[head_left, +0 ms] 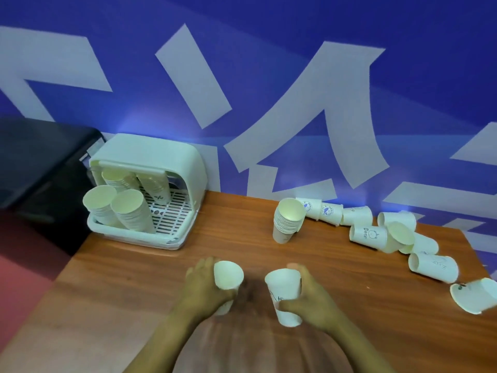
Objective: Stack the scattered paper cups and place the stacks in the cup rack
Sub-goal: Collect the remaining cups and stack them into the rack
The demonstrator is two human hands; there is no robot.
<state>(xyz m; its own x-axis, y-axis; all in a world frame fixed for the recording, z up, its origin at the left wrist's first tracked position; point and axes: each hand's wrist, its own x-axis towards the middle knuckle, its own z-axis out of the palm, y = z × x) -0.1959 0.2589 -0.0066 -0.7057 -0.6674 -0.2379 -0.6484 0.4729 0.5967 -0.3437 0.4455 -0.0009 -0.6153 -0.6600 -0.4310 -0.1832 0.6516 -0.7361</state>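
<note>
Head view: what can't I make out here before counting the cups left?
- Cup at the right edge: cut off by the frame.
- Loose cups: overlapping, count unclear.
- Rear stacks in the rack: partly hidden by front stacks and hood.
- Print on right-hand cup: thumb covers it.

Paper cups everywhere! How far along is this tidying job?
Partly done. Four stacks already stand in the cup rack, and another stack waits on the table. The left hand and right hand each hold one cup. About ten loose cups still lie scattered at the right.
</note>
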